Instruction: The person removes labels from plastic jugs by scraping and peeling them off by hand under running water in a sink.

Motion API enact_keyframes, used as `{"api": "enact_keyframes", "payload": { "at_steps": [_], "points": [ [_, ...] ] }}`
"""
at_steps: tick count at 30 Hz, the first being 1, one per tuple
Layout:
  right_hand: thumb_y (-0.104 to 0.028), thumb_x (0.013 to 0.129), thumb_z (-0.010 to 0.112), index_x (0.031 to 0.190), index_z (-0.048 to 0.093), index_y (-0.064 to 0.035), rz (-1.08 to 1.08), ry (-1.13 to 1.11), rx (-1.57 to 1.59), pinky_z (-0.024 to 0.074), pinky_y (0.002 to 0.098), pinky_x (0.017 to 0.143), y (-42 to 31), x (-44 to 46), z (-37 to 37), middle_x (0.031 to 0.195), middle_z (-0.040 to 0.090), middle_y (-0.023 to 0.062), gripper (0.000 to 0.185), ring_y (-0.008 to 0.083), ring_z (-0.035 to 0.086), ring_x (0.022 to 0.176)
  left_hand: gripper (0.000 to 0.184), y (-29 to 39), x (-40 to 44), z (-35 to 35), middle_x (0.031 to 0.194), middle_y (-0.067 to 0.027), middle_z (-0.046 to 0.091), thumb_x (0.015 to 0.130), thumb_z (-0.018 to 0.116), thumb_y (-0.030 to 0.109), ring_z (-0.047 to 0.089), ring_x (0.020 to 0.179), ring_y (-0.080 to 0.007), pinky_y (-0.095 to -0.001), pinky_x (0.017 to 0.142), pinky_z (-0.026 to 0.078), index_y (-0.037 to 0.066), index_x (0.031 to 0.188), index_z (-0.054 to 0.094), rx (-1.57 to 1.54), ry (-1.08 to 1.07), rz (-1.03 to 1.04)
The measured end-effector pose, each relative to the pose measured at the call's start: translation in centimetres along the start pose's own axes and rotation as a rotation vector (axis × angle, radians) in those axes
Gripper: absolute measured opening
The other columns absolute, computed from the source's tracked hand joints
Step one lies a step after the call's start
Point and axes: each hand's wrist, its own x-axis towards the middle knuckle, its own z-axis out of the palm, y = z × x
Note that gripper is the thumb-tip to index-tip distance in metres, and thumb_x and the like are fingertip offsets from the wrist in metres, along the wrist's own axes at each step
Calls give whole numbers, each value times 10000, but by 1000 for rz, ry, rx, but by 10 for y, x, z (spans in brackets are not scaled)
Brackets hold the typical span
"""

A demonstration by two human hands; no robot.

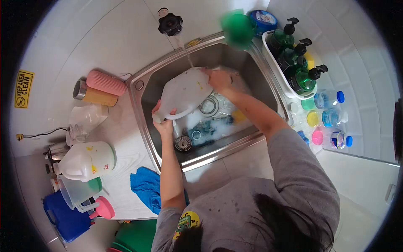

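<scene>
A white plastic jug (184,90) with yellow smears lies tilted over the sink, under a thin stream of water from the tap (170,25). My left hand (163,122) is closed around its neck and handle end. At the opposite end, my right hand (217,80) grips the jug's base; some of those fingertips are hard to make out. Below the jug, suds and a dark teal cloth-like thing (205,130) lie in the steel sink (151,94), near the drain strainer (183,143) and a ring-shaped fitting (208,105).
On the left counter stand another white jug (90,159), a pink bottle (105,82), a clear pitcher (73,191) and a blue cloth (146,187). Pump bottles fill a white caddy (273,56) at right, near several small bottles (328,99). A blurred green thing (238,29) overlaps the sink's back corner.
</scene>
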Motion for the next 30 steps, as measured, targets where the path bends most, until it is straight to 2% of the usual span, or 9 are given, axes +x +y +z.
{"api": "enact_keyframes", "payload": {
  "at_steps": [4,10,15,20,24,30],
  "points": [
    [-169,760,471,1143,551,-317,-69,-6,-154,432,421,499,-13,-1,15,703,618,107,418,313,558,539,581,3,-3,-3,1150,-144,516,605,776,83,526,1007,-240,-332,892,408,3,1103,486,-9,14,-66],
    [-164,752,478,1138,549,-335,-33,40,-67,427,428,493,-26,-9,13,693,614,111,428,318,559,541,582,-2,-5,-6,1143,-143,519,609,771,80,525,1007,-241,-333,897,400,0,1109,483,-54,38,-91],
    [-157,751,474,1132,551,-347,70,-2,-127,437,424,496,-14,3,4,699,618,110,433,310,566,551,592,-3,-3,0,1133,-148,522,612,770,81,528,1001,-245,-337,892,405,3,1118,474,50,13,23],
    [-149,803,401,1100,580,-314,60,38,-23,437,397,486,-22,-17,7,741,633,104,384,286,586,570,607,0,-4,-4,1119,-150,528,612,770,83,533,992,-245,-335,886,410,5,1130,464,8,25,-40],
    [-170,772,455,1154,532,-341,18,-5,-124,442,410,490,-38,-10,6,746,638,93,426,275,593,585,592,-13,-1,-11,1110,-154,531,622,766,85,536,984,-239,-328,876,416,6,1126,465,-6,48,-34],
    [-191,788,452,1191,503,-328,91,-144,-156,444,390,488,-41,2,6,764,643,89,428,270,598,597,573,-12,-5,-7,1098,-152,536,631,764,87,535,974,-227,-326,864,423,7,1115,469,-6,87,-77]
  ]
}}
